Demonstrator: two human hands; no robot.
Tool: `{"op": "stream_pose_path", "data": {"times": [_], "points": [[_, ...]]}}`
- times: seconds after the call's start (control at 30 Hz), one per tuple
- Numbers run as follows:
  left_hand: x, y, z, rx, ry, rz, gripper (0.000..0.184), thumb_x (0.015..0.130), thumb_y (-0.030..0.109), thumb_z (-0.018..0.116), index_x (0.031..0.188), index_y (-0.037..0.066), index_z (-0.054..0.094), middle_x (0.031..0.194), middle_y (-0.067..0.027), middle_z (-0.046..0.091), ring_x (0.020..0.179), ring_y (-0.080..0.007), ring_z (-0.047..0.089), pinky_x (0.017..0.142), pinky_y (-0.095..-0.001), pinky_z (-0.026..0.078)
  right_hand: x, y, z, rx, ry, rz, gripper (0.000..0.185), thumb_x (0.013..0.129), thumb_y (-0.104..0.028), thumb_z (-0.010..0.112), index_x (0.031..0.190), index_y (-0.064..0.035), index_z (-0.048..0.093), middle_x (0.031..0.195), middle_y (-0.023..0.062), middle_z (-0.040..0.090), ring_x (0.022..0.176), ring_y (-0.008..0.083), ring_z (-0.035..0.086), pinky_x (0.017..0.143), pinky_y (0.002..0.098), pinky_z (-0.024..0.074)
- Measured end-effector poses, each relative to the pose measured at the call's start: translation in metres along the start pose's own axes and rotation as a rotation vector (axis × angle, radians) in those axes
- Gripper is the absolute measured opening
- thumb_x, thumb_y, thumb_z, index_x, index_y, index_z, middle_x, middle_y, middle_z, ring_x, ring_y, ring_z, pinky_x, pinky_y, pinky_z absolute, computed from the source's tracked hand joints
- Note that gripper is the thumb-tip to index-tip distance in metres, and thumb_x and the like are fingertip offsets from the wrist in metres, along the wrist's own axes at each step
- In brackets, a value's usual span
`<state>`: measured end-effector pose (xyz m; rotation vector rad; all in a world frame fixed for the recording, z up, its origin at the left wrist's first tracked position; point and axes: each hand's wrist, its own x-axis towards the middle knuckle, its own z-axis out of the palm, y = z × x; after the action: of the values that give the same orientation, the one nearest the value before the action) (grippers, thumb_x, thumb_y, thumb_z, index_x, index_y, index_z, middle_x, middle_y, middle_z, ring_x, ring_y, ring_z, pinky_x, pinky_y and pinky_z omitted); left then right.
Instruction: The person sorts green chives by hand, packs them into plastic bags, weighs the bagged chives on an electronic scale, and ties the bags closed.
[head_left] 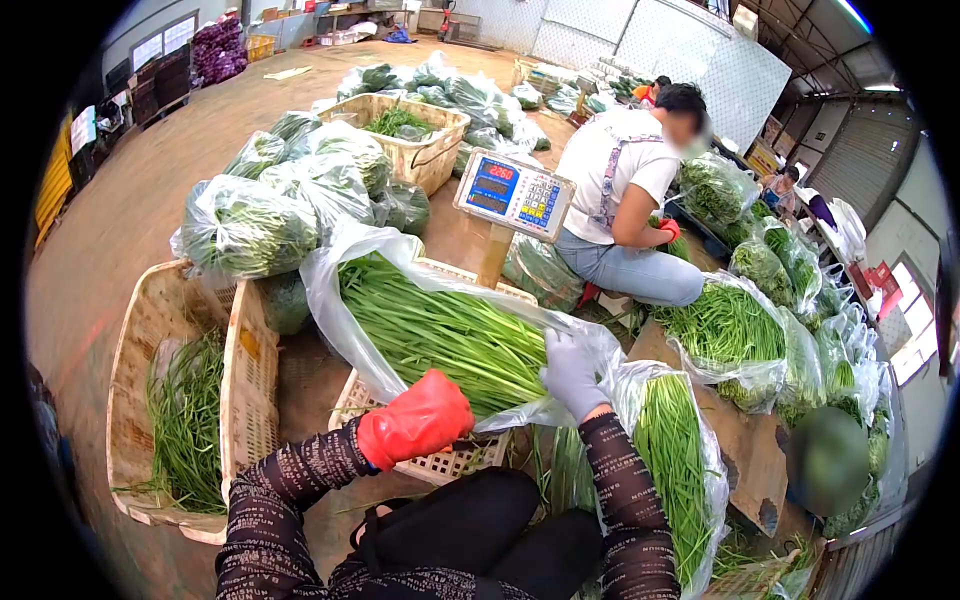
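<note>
Long green stalks [440, 320] lie in an open clear plastic bag [345, 240] on a pale crate below the scale display. My left hand [418, 420], in a red rubber glove, is closed at the bag's near side; what its fingers grip is hidden. In a grey glove, my right hand [575, 375] is closed on the bag's plastic at the right end of the stalks. The scale display [513, 194] stands just beyond the bag and shows red digits. Beside my right forearm is another open bag of green stalks [672, 455].
At the left stands a crate [240, 390] with loose greens, with filled bags [250, 225] behind it. Another crate [440, 155] sits further back. A seated person [625, 190] in red gloves handles greens at the right, near more open bags [725, 325]. Other people are farther off.
</note>
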<state>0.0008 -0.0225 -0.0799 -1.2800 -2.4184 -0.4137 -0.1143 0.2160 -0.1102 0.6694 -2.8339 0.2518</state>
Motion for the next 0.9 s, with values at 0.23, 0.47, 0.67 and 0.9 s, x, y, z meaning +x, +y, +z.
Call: {"op": "stream_pose_path", "data": {"times": [0.23, 0.47, 0.67, 0.9], "points": [[-0.001, 0.011, -0.009, -0.17, -0.145, -0.081, 0.019, 0.075, 0.023, 0.066, 0.083, 0.006, 0.06, 0.06, -0.0115, 0.055, 0.058, -0.0321, 0.057, 0.053, -0.0416, 0.044, 0.002, -0.021, -0.033, -0.16, -0.217, 0.008, 0.034, 0.067, -0.014, 0.065, 0.096, -0.0003, 0.052, 0.086, 0.0183, 0.06, 0.084, 0.0325, 0.06, 0.072, 0.0397, 0.0474], [0.027, 0.022, 0.008, -0.609, 0.225, -0.168, 0.037, 0.079, 0.015, 0.064, 0.114, 0.004, 0.054, 0.095, -0.0172, 0.062, 0.08, -0.032, 0.06, 0.067, -0.0396, 0.047, 0.017, -0.022, -0.05, 0.109, 0.027, 0.139, 0.037, 0.076, -0.018, 0.064, 0.103, 0.0008, 0.048, 0.089, 0.0221, 0.062, 0.083, 0.0381, 0.061, 0.075, 0.0441, 0.0469], [0.048, -0.021, 0.072, -0.069, 0.245, -0.308, 0.051, 0.077, 0.034, 0.062, 0.115, 0.001, 0.052, 0.119, -0.0211, 0.05, 0.108, -0.0377, 0.049, 0.092, -0.0463, 0.037, 0.019, -0.012, -0.026, 0.668, -0.049, 0.165, 0.034, 0.079, -0.025, 0.067, 0.096, 0.0029, 0.058, 0.088, 0.0165, 0.065, 0.073, 0.0237, 0.063, 0.065, 0.0346, 0.0463], [0.053, -0.066, 0.118, -0.116, 0.069, -0.452, 0.068, 0.081, 0.048, 0.055, 0.129, 0.002, 0.042, 0.131, -0.023, 0.042, 0.123, -0.0378, 0.038, 0.105, -0.0455, 0.027, -0.01, -0.06, -0.114, 1.635, -0.131, 0.305, 0.022, 0.088, -0.025, 0.057, 0.101, -0.0066, 0.054, 0.073, -0.0015, 0.052, 0.054, 0.0049, 0.044, 0.045, 0.0183, 0.0337]]}}
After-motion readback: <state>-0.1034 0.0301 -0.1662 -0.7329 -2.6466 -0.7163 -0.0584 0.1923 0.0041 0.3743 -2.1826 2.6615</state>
